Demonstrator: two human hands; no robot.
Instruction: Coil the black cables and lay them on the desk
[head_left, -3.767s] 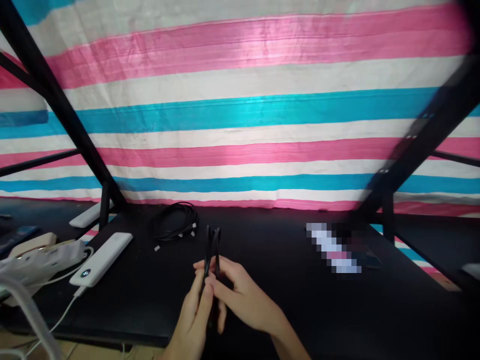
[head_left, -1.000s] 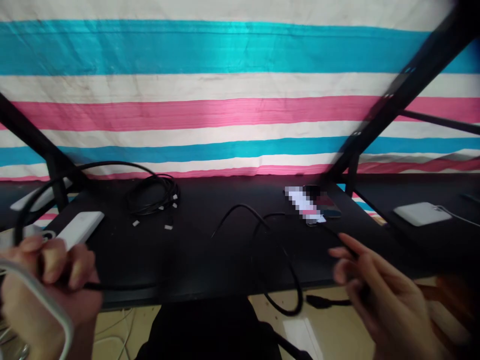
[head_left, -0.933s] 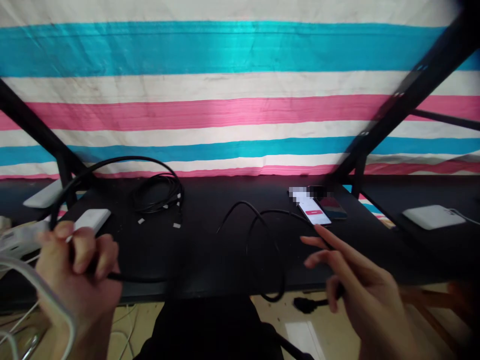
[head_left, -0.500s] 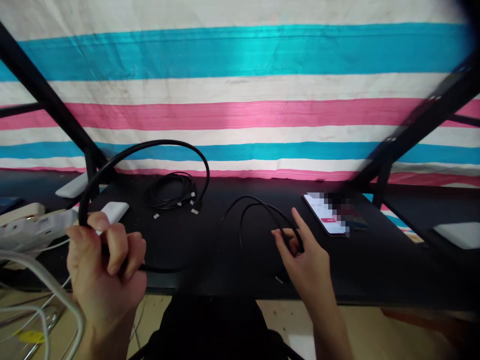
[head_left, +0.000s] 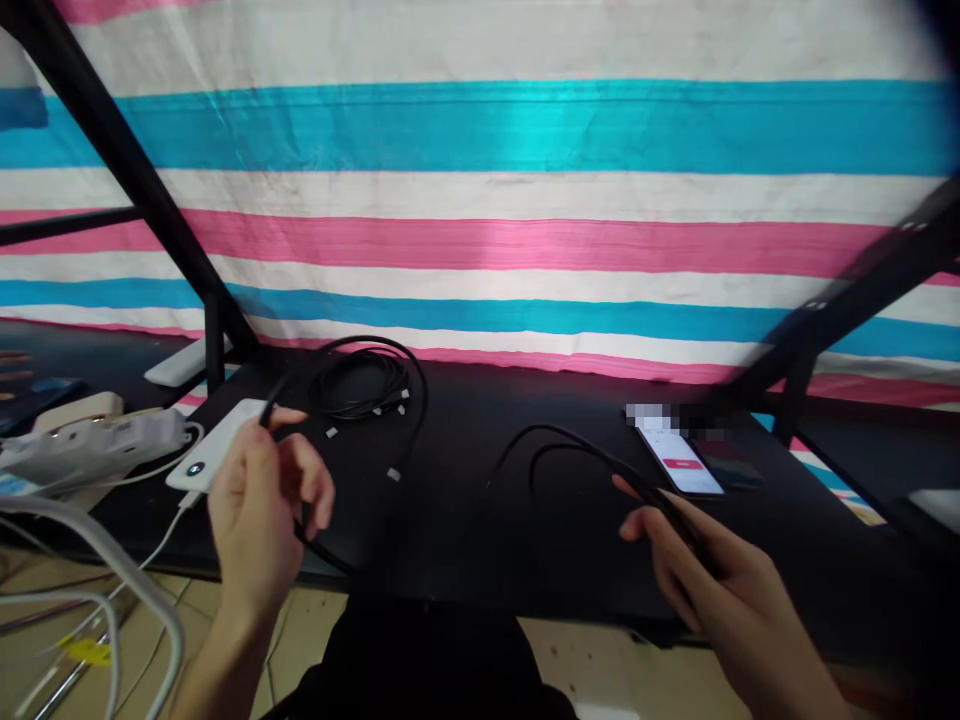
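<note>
A black cable (head_left: 425,385) rises from my left hand (head_left: 274,495) and arcs over toward the middle of the black table (head_left: 465,520). That hand is closed around the cable at the left, near the table's front edge. On the right, my right hand (head_left: 705,560) grips black cable strands (head_left: 570,436) that curve out to the left above the tabletop. Behind my left hand lies a coiled black cable (head_left: 319,390) with small white tags (head_left: 394,474) near it. Whether the held strands belong to one cable cannot be made out.
A phone (head_left: 679,455) with a lit screen lies at the right. To the left are a white power bank (head_left: 217,450), a power strip (head_left: 97,445) and thick white cables (head_left: 112,560). Black metal legs (head_left: 142,190) slant up on both sides. Another person's fingers (head_left: 11,375) show at the far left.
My right hand has moved right and down with its cable strands. My left hand has shifted right, and its cable loop is lower. The view has turned slightly left.
</note>
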